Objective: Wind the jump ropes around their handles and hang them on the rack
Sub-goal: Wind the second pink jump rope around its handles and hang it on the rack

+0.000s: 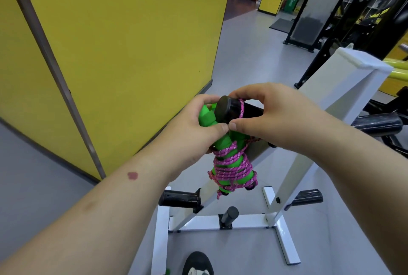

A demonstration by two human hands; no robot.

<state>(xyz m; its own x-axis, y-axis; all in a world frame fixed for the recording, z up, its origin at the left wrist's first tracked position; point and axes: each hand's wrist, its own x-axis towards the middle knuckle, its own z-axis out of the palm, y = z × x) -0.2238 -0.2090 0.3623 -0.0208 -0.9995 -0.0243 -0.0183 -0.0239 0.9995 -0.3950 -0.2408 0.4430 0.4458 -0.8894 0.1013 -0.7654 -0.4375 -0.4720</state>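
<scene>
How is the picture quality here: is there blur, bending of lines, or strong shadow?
Head view: the hands and wound jump rope look fairly sharp; straight lines such as the yellow wall's edge bow from the wide lens; lighting is even, with only soft shadows under the white rack; the far background is slightly soft.

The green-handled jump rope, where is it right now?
Centre of the head view, the jump rope is held by both hands against the top black peg of the white rack.

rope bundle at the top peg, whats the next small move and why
Probably slide the pink loop further along the black peg, then let go. The loop sits near the peg's capped end, and both the left hand and the right hand hold the bundle, so it likely isn't hanging freely.
</scene>
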